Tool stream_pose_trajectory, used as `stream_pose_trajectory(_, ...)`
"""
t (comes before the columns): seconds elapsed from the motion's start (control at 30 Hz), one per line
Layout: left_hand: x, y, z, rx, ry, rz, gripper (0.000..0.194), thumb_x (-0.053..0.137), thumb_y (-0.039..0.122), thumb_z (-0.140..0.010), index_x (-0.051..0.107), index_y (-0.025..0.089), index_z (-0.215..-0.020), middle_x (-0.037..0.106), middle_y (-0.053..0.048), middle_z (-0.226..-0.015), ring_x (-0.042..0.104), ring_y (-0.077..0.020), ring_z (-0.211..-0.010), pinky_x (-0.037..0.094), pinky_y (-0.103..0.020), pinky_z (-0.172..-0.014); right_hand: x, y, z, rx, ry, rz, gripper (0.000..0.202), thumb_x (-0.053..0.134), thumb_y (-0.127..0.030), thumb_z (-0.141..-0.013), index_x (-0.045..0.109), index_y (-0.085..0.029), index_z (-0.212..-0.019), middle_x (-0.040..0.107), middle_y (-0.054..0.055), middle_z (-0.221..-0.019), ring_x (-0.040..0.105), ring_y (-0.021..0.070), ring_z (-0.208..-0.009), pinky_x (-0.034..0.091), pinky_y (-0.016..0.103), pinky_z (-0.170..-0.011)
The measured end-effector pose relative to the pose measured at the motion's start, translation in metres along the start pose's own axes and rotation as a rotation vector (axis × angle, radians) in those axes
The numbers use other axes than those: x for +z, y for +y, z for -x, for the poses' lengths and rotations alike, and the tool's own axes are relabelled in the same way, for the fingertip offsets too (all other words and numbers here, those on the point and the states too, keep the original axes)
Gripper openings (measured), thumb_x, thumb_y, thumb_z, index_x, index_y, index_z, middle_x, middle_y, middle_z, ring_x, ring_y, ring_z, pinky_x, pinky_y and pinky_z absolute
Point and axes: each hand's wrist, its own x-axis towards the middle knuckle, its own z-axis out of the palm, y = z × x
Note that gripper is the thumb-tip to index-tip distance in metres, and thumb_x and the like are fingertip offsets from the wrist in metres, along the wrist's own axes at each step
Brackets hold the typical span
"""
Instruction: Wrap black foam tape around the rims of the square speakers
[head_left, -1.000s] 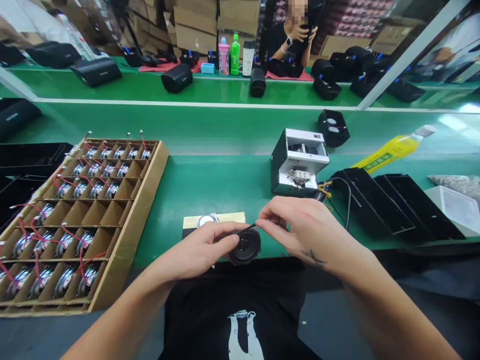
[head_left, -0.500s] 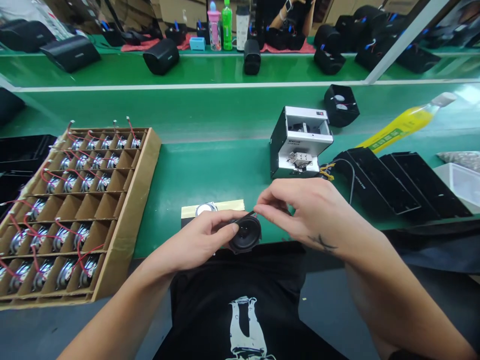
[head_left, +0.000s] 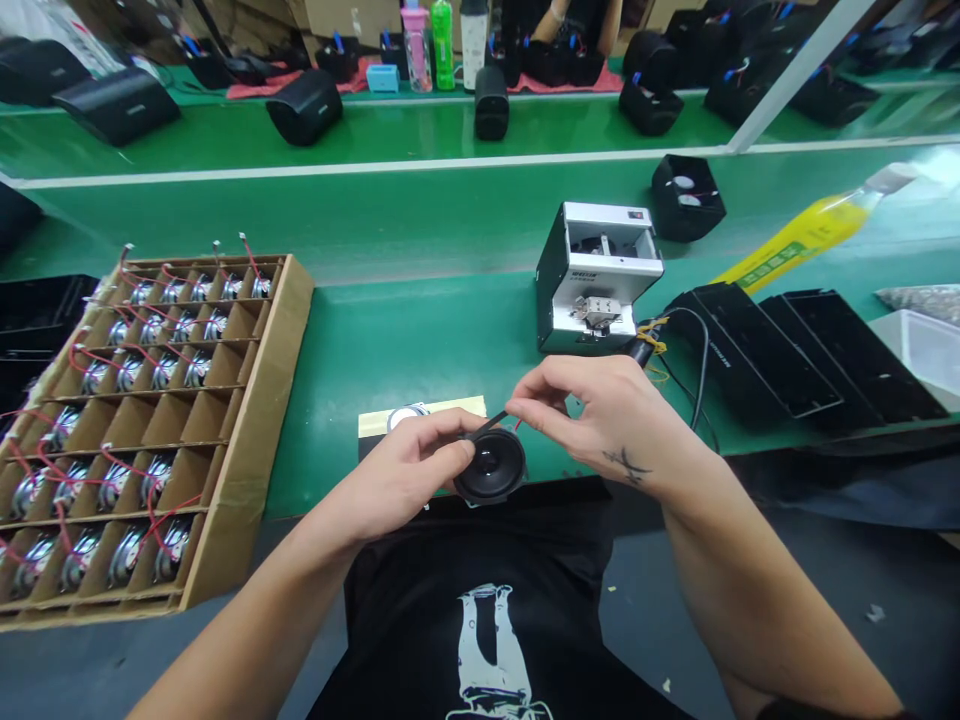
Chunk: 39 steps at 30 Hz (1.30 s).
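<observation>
A small round black speaker driver [head_left: 490, 466] is gripped at its left rim by my left hand [head_left: 417, 462], thumb on its front edge. My right hand [head_left: 576, 408] pinches the free end of a thin black strip [head_left: 491, 425], which runs slantwise over the top of the driver to my left fingertips. A bit of red wire shows behind the driver, near my right fingers. Just beyond my left hand, another speaker driver [head_left: 407, 414] lies on a dark piece with a pale yellow strip [head_left: 465, 404], partly hidden by that hand.
On the left stands a divided cardboard box [head_left: 259, 450] of speaker drivers with red wires. A silver-black tape machine [head_left: 600, 280] sits ahead, right of centre. Black panels [head_left: 757, 350], a yellow bottle [head_left: 806, 235] and a black speaker housing [head_left: 687, 198] are at right. Several black housings line the conveyor [head_left: 405, 130].
My right hand has shifted slightly, its wrist turned a little. The driver now faces the camera more fully, and the strip stands more clear of its rim. The whole view has tilted slightly.
</observation>
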Motion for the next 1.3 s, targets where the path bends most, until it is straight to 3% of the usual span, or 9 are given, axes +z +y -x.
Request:
stream_pose_trajectory(0.3,0.002,-0.005,-0.003,-0.004,0.051,0.036,0.025,0.065,0.034,-0.092,0.072,0.017,-0.108,0.068,-0.005,-0.096,0.065,-0.0153,-0.081,0.056,-0.023,-0.066,0.004,0.0,0.005,0.033,0.031,-0.058,0.013,0.068,-0.026,-0.095,0.07,-0.018,-0.085,0.064,-0.004,-0.073,0.055,0.0092,-0.065,0.038,0.024,-0.063)
stream_pose_trajectory(0.73,0.007,-0.008,-0.004,0.005,0.077,0.124,0.019,0.066,0.032,-0.093,0.068,0.016,-0.102,0.065,0.0,-0.09,0.059,-0.0086,-0.073,0.053,-0.017,-0.061,0.011,0.002,0.011,0.051,0.063,-0.12,0.013,0.069,-0.026,-0.095,0.069,-0.017,-0.085,0.063,-0.006,-0.074,0.054,0.0069,-0.065,0.04,0.022,-0.064)
stream_pose_trajectory(1.3,0.014,-0.015,-0.011,0.013,0.164,0.2,0.026,0.075,0.038,-0.086,0.064,0.016,-0.095,0.06,0.002,-0.078,0.053,-0.0066,-0.065,0.05,-0.015,-0.054,0.023,0.005,0.017,0.017,0.145,-0.177,0.015,0.069,-0.027,-0.096,0.068,-0.018,-0.085,0.062,-0.006,-0.075,0.053,0.0066,-0.065,0.04,0.022,-0.064)
